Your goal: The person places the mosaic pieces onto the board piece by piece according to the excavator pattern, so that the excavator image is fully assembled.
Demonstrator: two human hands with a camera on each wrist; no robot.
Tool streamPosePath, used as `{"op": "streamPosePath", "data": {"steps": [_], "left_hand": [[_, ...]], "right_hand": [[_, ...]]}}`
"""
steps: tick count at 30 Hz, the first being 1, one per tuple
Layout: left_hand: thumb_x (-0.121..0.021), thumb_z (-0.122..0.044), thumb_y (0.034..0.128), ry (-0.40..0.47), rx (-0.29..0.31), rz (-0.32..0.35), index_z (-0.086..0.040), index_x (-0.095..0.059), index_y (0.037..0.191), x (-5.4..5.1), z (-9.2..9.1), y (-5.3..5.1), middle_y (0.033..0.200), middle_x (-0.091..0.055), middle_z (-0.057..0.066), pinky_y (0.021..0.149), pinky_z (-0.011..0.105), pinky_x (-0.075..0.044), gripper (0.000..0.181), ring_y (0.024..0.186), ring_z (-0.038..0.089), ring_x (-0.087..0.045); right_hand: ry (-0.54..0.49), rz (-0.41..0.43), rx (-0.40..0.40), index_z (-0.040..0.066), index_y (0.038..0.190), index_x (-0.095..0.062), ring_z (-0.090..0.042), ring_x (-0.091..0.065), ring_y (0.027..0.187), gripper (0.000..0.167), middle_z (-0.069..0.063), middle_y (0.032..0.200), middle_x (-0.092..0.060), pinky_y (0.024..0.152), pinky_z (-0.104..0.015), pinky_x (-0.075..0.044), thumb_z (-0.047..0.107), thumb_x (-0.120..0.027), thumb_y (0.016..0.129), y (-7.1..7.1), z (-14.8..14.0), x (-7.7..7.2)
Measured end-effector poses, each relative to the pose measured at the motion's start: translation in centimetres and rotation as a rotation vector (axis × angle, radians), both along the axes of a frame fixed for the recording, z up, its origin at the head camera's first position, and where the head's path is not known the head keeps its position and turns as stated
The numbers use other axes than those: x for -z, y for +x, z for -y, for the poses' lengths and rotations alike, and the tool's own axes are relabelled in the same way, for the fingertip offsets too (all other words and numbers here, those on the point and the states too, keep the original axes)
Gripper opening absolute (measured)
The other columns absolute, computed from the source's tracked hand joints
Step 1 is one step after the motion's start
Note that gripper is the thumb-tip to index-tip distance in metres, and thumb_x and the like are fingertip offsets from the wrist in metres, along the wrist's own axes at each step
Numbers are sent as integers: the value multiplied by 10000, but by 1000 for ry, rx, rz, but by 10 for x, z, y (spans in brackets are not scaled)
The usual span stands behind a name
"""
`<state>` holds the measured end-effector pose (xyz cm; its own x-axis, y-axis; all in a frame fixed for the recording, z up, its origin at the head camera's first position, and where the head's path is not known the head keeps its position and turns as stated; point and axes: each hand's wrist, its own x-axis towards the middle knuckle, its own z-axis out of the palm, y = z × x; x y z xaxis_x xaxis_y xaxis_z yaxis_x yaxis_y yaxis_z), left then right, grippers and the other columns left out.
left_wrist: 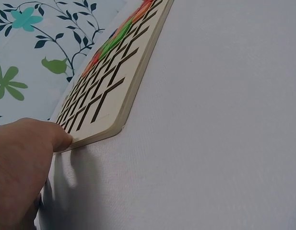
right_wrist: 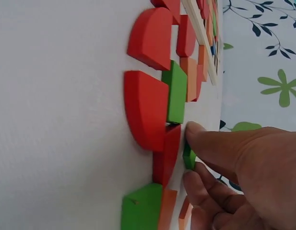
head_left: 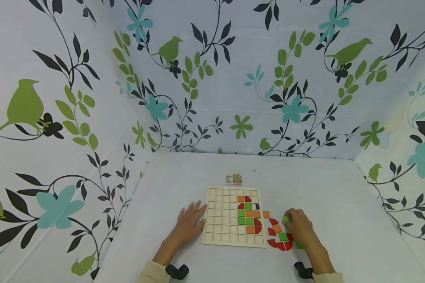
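A pale wooden grid board (head_left: 219, 226) lies on the table, with red, orange, green and blue pieces in its right-hand cells. My left hand (head_left: 189, 224) rests at the board's left edge, fingers spread; in the left wrist view its thumb (left_wrist: 61, 136) touches the board's rim (left_wrist: 121, 112). My right hand (head_left: 301, 227) is to the right of the loose pieces. It pinches a green piece (right_wrist: 188, 155) between thumb and fingers. Beside it in the right wrist view are red pieces (right_wrist: 145, 110) and a green square (right_wrist: 175, 93).
A small card with a coloured pattern (head_left: 233, 179) lies behind the board. Loose pieces, including a red one (head_left: 288, 245), lie between the board and my right hand. Patterned cloth (head_left: 233, 78) hangs behind and at both sides of the white table (head_left: 177, 169).
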<state>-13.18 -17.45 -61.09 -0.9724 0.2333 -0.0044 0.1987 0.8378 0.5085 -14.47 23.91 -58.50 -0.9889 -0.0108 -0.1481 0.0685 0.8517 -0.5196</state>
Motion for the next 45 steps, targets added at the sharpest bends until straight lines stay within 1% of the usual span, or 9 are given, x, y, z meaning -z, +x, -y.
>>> {"op": "streamPosePath", "data": {"steps": [8,14,20,23,28,32,35,39,45], "left_hand": [[-571,-294,1070,-12,1,-4,-176,-478,1601,2,0,-1,1700,-365,134,1244,711,-160,552,1597,407,-262],[-574,-293,1070,-13,7,-8,-174,-482,1598,3,0,-2,1696,-372,137,1242,713,-166,550,1593,409,-269],[-572,-292,1071,-12,5,-6,-172,-483,1597,0,-1,-3,1696,-372,138,1242,711,-167,547,1593,407,-270],[-571,-290,1070,-7,4,-1,-170,-482,1598,-1,-1,-4,1698,-367,139,1244,711,-159,548,1596,407,-264],[-567,-290,1068,-6,2,5,-182,-478,1601,5,0,-3,1700,-366,132,1245,712,-153,552,1599,402,-258],[-569,-290,1068,0,7,3,-186,-476,1603,7,0,-1,1699,-368,131,1243,715,-156,553,1598,402,-260],[-566,-292,1070,-3,7,-3,-189,-473,1605,6,0,-1,1701,-365,127,1246,710,-156,553,1600,398,-259],[-566,-291,1071,-4,5,-6,-185,-474,1604,5,0,-1,1700,-365,130,1247,709,-152,551,1599,401,-258],[-567,-293,1072,-2,7,-11,-176,-477,1601,4,0,-1,1696,-370,138,1244,712,-158,549,1595,408,-265]], "right_hand": [[1,-73,-9,23,1249,-652,-383,-601,1124,319,-224,1200,-620,977,-643,-486,169,-749,983,-9,3,13],[-58,-67,-10,12,1248,-662,-299,-588,1011,314,-205,1174,-611,923,-544,-570,170,-741,988,-23,14,14],[-87,-90,-4,31,1293,-668,-316,-624,1072,337,-204,1250,-605,941,-550,-566,202,-724,1009,-27,39,11],[-75,-133,-47,55,1291,-678,-310,-630,1089,334,-176,1244,-617,974,-550,-518,208,-745,1001,-21,59,5],[-73,-196,-200,126,1205,-705,-179,-577,979,292,-23,1080,-638,871,-432,-459,207,-809,945,-2,89,-3],[-141,-186,-275,195,1095,-691,-134,-528,962,227,80,1022,-635,835,-381,-472,193,-835,919,9,105,-1],[-157,-185,-312,234,1019,-684,-149,-559,1042,200,110,1057,-646,925,-412,-516,208,-848,908,13,111,4],[-104,-222,-364,251,979,-690,-158,-568,1103,197,122,1064,-642,1009,-493,-491,224,-865,892,15,114,12],[-51,-301,-399,250,977,-700,-124,-545,1035,206,124,1046,-644,910,-426,-489,236,-879,877,16,114,17]]}}
